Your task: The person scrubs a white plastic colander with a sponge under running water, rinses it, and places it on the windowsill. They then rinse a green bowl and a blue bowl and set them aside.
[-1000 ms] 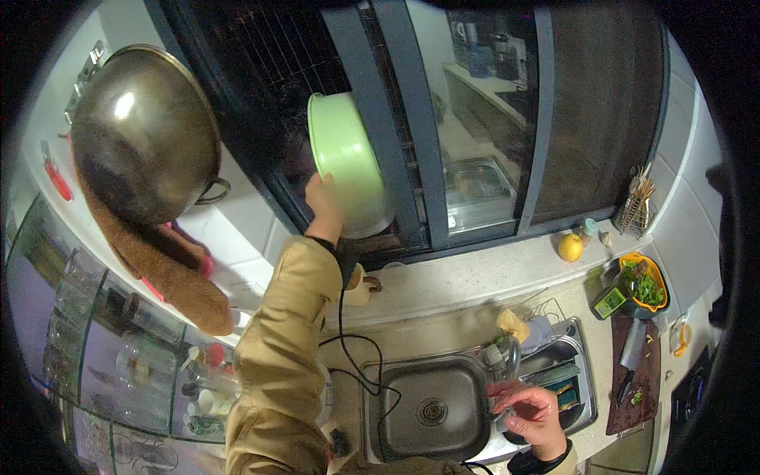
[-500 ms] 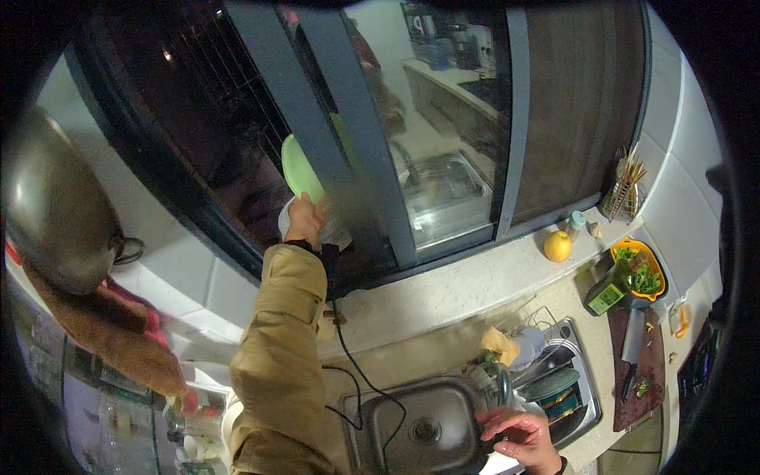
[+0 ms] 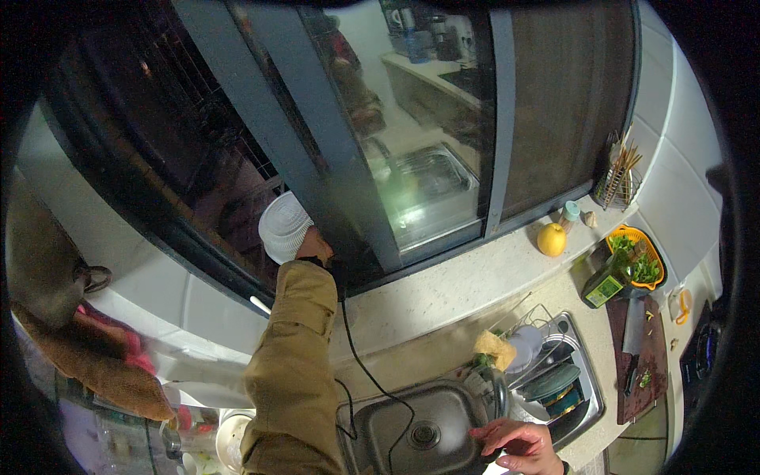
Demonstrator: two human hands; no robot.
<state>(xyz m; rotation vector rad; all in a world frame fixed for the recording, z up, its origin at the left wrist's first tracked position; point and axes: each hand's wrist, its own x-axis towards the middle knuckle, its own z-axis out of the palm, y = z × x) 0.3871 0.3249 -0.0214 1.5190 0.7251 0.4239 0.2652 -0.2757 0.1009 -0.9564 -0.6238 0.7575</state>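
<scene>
My left arm, in a tan sleeve, reaches up over the sill into the window opening. My left hand [image 3: 315, 246] is closed at the edge of a white ribbed bowl [image 3: 285, 227], which is tilted with its ribbed outside showing. The fingertips are hidden behind it. At the lower right, my right hand [image 3: 521, 447] hovers at the sink's edge by the tap [image 3: 500, 393], fingers loosely curved and apart from the thumb. A dark part shows under the fingers. Below lies the grey sink basin [image 3: 380, 427], with a black cord [image 3: 372, 376] hanging into it.
A dish rack [image 3: 590, 404] holds plates right of the sink. Beyond it, a knife [image 3: 633, 328] rests on a brown chopping board [image 3: 653, 356], near a green bottle [image 3: 606, 286] and an orange basket of greens [image 3: 613, 236]. A yellow fruit [image 3: 552, 239] sits on the sill. A pan [image 3: 39, 245] hangs left.
My left hand has lowered and turned. The light green dish beside it is out of direct view, while more of the white ribbed bowl shows. My right hand has hardly moved.
</scene>
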